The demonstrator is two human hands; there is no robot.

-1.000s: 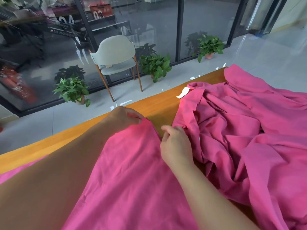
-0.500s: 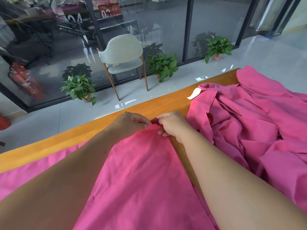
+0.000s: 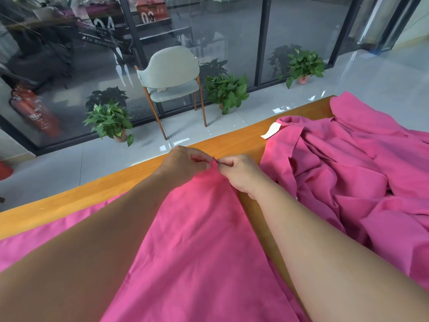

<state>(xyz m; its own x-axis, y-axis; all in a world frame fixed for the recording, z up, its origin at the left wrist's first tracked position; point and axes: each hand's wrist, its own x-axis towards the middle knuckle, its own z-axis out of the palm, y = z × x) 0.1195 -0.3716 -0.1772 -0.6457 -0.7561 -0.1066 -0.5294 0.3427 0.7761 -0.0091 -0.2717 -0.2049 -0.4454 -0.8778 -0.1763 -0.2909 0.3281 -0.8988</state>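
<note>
Presently the left hand (image 3: 183, 162) and right hand (image 3: 241, 174), fingers curled, both pinch the far corner of the pink sheet (image 3: 197, 240), which lies on the wooden table (image 3: 97, 189), its long axis tapering away toward that corner.

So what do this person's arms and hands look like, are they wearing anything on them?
The left arm and right arm are bare to the picture's edge: no sleeves, gloves, watch or bracelet. Neither the left hand nor the right hand shows a ring.
</note>
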